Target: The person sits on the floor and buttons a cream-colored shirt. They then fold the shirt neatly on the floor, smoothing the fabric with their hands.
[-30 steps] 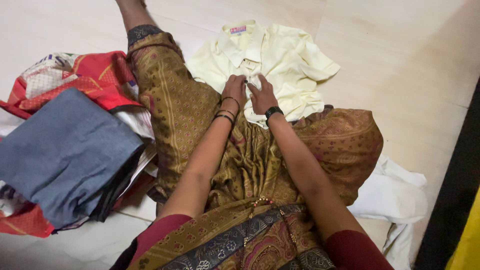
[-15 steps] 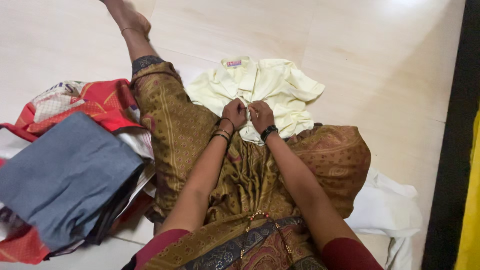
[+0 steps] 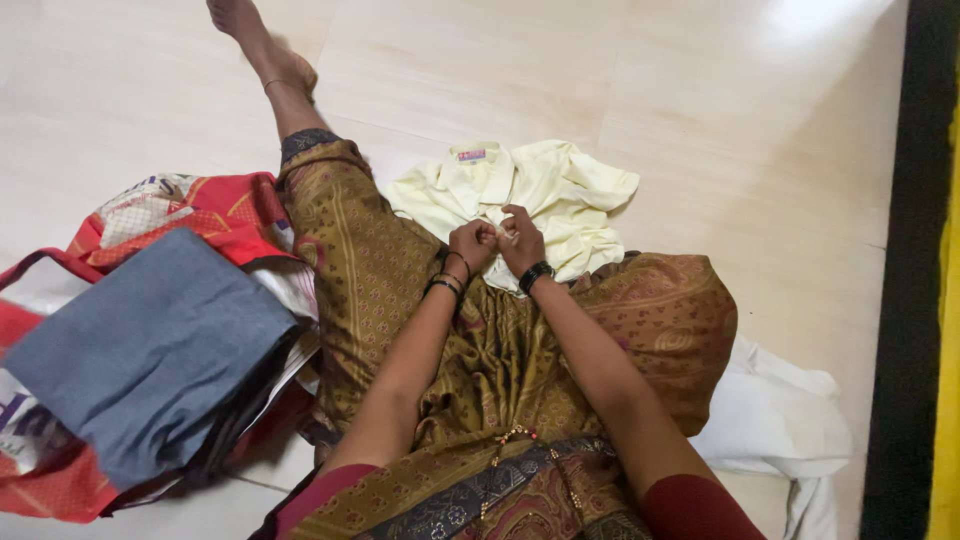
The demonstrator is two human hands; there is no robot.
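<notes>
Floor tiles carry a cream shirt (image 3: 540,195), crumpled & unfolded, w/ left hand (image 3: 473,243) & right hand (image 3: 521,240) both pinching its front placket.

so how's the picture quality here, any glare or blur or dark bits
Head view: soft, even indoor light; a blown-out glare patch on the floor tiles at top right. The hands, left hand and right hand, on the pale yellow shirt look slightly soft, perhaps motion blur. The right edge falls into a dark strip. Shadows are faint, and the grey folded cloth reads clearly.
</notes>
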